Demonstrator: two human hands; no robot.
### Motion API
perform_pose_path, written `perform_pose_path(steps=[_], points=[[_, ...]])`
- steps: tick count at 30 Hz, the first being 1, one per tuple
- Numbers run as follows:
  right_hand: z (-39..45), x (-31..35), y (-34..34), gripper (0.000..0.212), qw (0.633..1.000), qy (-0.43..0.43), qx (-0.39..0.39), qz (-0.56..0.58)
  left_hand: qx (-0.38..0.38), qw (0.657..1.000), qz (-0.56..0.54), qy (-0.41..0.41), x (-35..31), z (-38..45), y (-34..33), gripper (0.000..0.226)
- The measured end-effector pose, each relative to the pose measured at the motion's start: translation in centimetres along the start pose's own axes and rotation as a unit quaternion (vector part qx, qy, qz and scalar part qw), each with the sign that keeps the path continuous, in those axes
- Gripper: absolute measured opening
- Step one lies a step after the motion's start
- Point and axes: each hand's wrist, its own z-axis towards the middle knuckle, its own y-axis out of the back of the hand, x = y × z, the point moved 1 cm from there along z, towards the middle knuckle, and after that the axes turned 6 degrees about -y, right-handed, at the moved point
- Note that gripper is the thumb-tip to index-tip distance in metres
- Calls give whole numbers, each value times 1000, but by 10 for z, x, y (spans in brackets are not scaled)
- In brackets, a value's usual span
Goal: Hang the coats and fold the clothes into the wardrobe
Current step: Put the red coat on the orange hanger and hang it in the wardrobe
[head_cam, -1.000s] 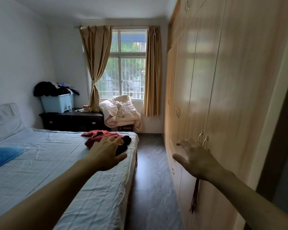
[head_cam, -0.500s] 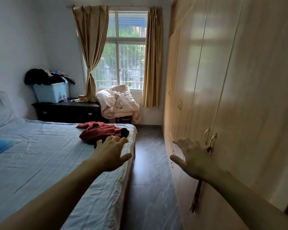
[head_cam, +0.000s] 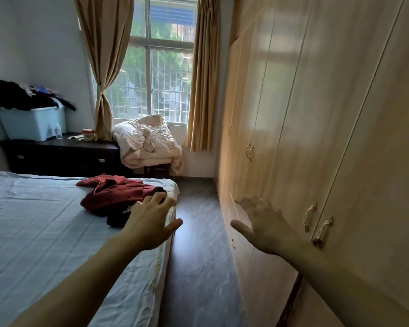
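A crumpled dark red garment lies near the far right corner of the bed, with a darker piece of cloth under it. My left hand is stretched out over the bed's right edge just short of that pile, fingers spread, holding nothing. The light wooden wardrobe fills the right side, its doors closed. My right hand reaches forward beside the wardrobe front, fingers straight and empty, left of a pair of brass handles.
A dark floor aisle runs between bed and wardrobe toward the window. A rumpled cream quilt sits on a stool below it. A dark dresser carries a blue bin topped with clothes.
The view has moved forward along the aisle and tilted down. Both outstretched hands are nearer the red garment and the wardrobe handles; neither has touched anything.
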Motion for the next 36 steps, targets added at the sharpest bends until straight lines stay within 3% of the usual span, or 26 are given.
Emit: perform_pose_path(steps=[12, 21, 26, 36], points=[[204, -63, -41, 66, 998, 15, -2, 55, 23, 999, 43, 3, 30, 195, -56, 60], [345, -105, -54, 65, 997, 10, 0, 82, 10, 1000, 7, 23, 53, 332, -88, 55], [420, -108, -86, 65, 997, 8, 31, 68, 11, 1000, -11, 16, 89, 401, -128, 53], [592, -100, -100, 62, 994, -31, -5, 101, -1, 999, -38, 14, 196, 557, -170, 46]])
